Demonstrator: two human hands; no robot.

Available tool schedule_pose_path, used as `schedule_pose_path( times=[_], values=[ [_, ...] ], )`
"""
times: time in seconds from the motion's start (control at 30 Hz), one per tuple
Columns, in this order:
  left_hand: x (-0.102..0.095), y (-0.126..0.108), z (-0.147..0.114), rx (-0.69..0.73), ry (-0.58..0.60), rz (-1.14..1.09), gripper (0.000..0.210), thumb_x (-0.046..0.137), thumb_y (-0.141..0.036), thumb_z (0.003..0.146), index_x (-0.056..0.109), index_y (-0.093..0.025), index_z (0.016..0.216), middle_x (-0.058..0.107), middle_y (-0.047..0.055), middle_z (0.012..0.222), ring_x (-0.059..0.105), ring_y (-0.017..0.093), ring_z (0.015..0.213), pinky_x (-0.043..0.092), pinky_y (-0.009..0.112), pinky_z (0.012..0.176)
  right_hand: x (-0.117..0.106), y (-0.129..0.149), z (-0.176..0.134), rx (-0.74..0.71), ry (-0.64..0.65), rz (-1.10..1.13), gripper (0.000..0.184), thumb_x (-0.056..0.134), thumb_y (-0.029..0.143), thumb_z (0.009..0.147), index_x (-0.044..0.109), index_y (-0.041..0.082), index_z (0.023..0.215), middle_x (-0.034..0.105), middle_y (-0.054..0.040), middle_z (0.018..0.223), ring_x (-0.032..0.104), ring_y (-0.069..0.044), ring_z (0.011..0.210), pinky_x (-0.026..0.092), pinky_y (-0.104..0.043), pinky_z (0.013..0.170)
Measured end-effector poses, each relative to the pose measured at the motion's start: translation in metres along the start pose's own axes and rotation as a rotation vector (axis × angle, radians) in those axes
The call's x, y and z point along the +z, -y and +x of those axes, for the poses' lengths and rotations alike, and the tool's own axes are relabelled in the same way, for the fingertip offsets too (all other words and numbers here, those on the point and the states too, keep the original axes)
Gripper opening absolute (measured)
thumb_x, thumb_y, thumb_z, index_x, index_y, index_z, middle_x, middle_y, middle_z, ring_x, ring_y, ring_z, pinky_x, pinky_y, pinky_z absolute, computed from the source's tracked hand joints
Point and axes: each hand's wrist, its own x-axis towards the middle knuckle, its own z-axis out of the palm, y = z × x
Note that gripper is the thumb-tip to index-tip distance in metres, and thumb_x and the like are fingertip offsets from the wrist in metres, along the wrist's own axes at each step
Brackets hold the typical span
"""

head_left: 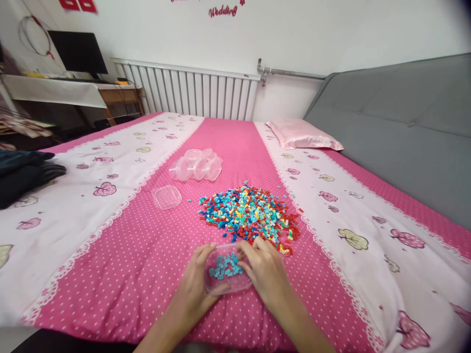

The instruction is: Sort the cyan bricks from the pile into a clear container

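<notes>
Your clear plastic box: some small turquoise plastic bricks in. Outside: multicoloured plastic-brick heap. Left hand: fingers clamped on box. Right hand: at rim, closure unclear.

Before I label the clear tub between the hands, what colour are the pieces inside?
The pieces inside are turquoise-blue, seen best in the head view.

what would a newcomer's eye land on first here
Probably the heap of small multicoloured pieces, spread on the pink middle stripe of the bedspread. Next, just nearer the camera, the clear tub with turquoise pieces inside, the left hand holding it and the right hand at its right side.
</notes>
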Motion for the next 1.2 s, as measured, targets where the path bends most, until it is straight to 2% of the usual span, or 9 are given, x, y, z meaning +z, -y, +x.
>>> schedule_pose_path(
  times=[0.3,0.57,0.7,0.77,0.87,0.93,1.03,1.1,1.2],
  values=[
    [-0.003,-0.001,-0.001,-0.047,0.056,-0.005,0.074,0.07,-0.039,0.09,0.027,-0.033,0.15,0.051,0.013,0.142,0.053,0.036,0.132,0.051,0.055,0.104,-0.002,0.0,0.001,0.043,0.091,0.012,0.027,0.082,0.009,0.074,0.065,0.024,0.09,0.062,-0.0001,0.08,0.061,-0.02,0.077,0.044,-0.03,0.068],
    [-0.002,0.001,0.001,-0.077,0.076,-0.026,0.079,0.072,-0.036,0.088,0.025,-0.035,0.151,0.049,0.013,0.144,0.051,0.036,0.134,0.049,0.055,0.105,-0.012,-0.013,0.003,0.159,-0.004,0.234,0.02,0.075,0.009,0.08,0.063,0.023,0.088,0.063,-0.0007,0.086,0.061,-0.019,0.082,0.046,-0.03,0.078],
    [-0.001,0.0,0.002,-0.09,0.069,-0.044,0.076,0.072,-0.034,0.087,0.028,-0.033,0.149,0.05,0.013,0.142,0.052,0.035,0.132,0.048,0.055,0.106,-0.014,-0.014,0.004,0.155,-0.011,0.316,0.016,0.071,0.01,0.08,0.063,0.023,0.086,0.065,-0.0001,0.085,0.061,-0.019,0.08,0.045,-0.028,0.075],
    [-0.001,-0.001,0.003,-0.114,0.072,-0.055,0.074,0.072,-0.033,0.087,0.029,-0.031,0.148,0.05,0.014,0.14,0.053,0.035,0.13,0.047,0.056,0.106,-0.013,-0.019,0.005,0.238,-0.046,0.364,0.011,0.068,0.014,0.081,0.062,0.023,0.085,0.065,0.0012,0.079,0.059,-0.017,0.07,0.044,-0.026,0.068],
    [-0.001,-0.003,0.006,-0.153,0.066,-0.07,0.071,0.071,-0.03,0.086,0.032,-0.029,0.145,0.051,0.013,0.138,0.054,0.034,0.128,0.047,0.056,0.106,-0.006,-0.035,0.006,0.444,-0.15,0.324,0.004,0.061,0.02,0.082,0.061,0.022,0.085,0.066,0.0012,0.075,0.055,-0.016,0.059,0.04,-0.026,0.06],
    [-0.001,-0.004,0.007,-0.166,0.061,-0.076,0.069,0.07,-0.028,0.086,0.032,-0.029,0.144,0.05,0.012,0.137,0.055,0.033,0.126,0.047,0.054,0.105,0.001,-0.047,0.005,0.5,-0.169,0.265,0.009,0.057,0.021,0.081,0.063,0.022,0.088,0.069,-0.0008,0.081,0.058,-0.017,0.063,0.041,-0.027,0.062],
    [-0.001,-0.002,0.007,-0.166,0.058,-0.077,0.069,0.07,-0.027,0.086,0.032,-0.03,0.144,0.05,0.012,0.136,0.056,0.032,0.125,0.048,0.053,0.104,0.009,-0.059,0.002,0.455,-0.13,0.227,0.015,0.053,0.022,0.082,0.067,0.022,0.088,0.072,-0.0032,0.087,0.063,-0.021,0.073,0.045,-0.03,0.068],
    [-0.001,-0.001,0.007,-0.16,0.051,-0.083,0.069,0.07,-0.028,0.086,0.033,-0.029,0.144,0.051,0.012,0.135,0.057,0.033,0.124,0.049,0.054,0.104,0.01,-0.062,0.001,0.428,-0.125,0.217,0.019,0.051,0.024,0.086,0.069,0.023,0.091,0.074,-0.0043,0.089,0.065,-0.022,0.076,0.046,-0.032,0.07],
    [-0.001,0.0,0.007,-0.16,0.042,-0.101,0.069,0.071,-0.028,0.085,0.035,-0.028,0.144,0.052,0.013,0.134,0.058,0.033,0.123,0.05,0.053,0.102,0.002,-0.067,0.0,0.471,-0.129,0.208,0.023,0.049,0.026,0.089,0.071,0.024,0.096,0.076,-0.0044,0.091,0.068,-0.022,0.077,0.046,-0.032,0.07]
  ],
)
